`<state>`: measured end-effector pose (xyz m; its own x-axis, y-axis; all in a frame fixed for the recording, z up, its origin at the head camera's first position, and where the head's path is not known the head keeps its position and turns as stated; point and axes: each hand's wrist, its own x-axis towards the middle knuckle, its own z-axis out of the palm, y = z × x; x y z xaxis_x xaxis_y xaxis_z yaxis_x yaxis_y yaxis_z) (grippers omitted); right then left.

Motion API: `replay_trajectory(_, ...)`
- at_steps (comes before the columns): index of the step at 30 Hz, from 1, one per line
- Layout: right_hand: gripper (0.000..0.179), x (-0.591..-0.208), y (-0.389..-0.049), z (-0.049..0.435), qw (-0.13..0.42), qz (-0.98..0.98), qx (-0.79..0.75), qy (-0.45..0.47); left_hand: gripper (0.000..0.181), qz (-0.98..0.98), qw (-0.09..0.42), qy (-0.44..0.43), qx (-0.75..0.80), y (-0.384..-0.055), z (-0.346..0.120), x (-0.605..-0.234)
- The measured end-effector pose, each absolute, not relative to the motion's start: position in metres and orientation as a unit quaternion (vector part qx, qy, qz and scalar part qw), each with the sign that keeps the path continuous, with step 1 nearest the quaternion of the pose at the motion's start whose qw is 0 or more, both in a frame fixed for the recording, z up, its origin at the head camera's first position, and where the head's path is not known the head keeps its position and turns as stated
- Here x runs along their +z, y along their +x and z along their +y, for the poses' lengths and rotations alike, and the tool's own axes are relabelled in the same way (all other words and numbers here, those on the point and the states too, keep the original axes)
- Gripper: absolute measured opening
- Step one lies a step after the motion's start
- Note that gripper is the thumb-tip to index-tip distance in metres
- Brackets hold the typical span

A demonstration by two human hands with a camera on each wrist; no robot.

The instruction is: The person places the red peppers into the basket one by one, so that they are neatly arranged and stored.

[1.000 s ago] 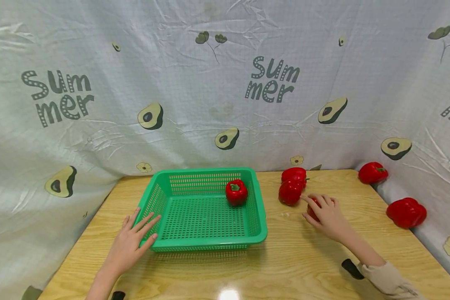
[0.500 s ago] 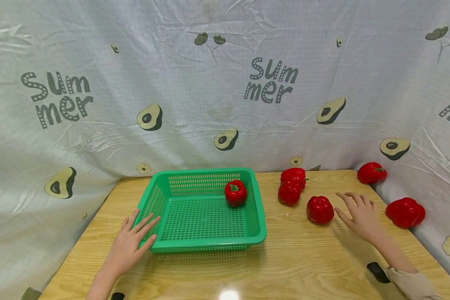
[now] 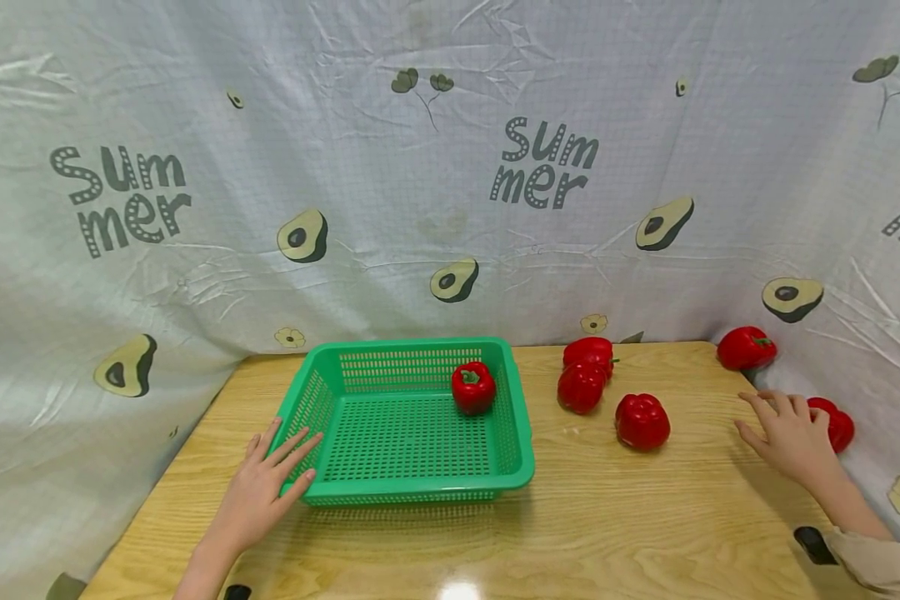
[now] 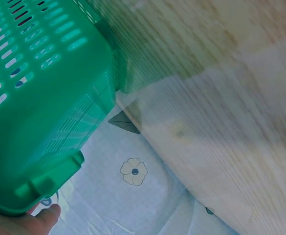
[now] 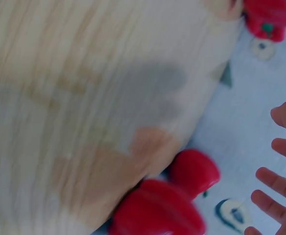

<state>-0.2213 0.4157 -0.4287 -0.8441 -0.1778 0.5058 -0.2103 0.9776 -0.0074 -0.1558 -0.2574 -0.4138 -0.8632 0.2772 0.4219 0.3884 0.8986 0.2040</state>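
A green plastic basket (image 3: pixel 417 482) stands left of centre on the table, with one red bell pepper (image 3: pixel 473 388) in its back right corner. My left hand (image 3: pixel 258 483) rests on the basket's left front rim, fingers spread. Over the table's right side hovers my right hand (image 3: pixel 791 437), fingers loosely bent and holding nothing. It partly hides a red bell pepper (image 3: pixel 838 427) at the right edge; in the right wrist view that bell pepper (image 5: pixel 157 210) lies below the fingers, apart from them. Another bell pepper (image 3: pixel 746 348) lies in the back right corner.
Right of the basket, two bell peppers (image 3: pixel 581 385) touch each other, and a single bell pepper (image 3: pixel 642 422) sits nearer the front. A printed white cloth (image 3: pixel 390 208) hangs behind and along both sides of the wooden table (image 3: pixel 570 533).
My right hand has left the front bell pepper, which stays on the table, and moved right to the pepper at the right edge. The left hand and basket have not moved.
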Motion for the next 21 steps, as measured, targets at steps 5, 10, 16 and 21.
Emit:
replay_trajectory(5, 0.04, -0.432, -0.224, 0.436, 0.24, -0.967, 0.029, 0.087, 0.044, -0.954, 0.197, -0.176, -0.14, -0.156, -0.257, -0.414)
replay_trajectory(10, 0.04, -0.435, -0.228, 0.452, 0.217, -0.974, 0.022, 0.063, 0.044, -0.954, 0.197, -0.175, -0.141, -0.156, -0.258, -0.414)
replay_trajectory(16, 0.046, -0.436, -0.235, 0.467, 0.198, -0.979, 0.007, 0.056, 0.043, -0.955, 0.196, -0.173, -0.141, -0.155, -0.258, -0.414)
replay_trajectory(21, 0.053, -0.436, -0.24, 0.48, 0.182, -0.982, -0.007, 0.052, 0.043, -0.955, 0.195, -0.173, -0.143, -0.155, -0.257, -0.413)
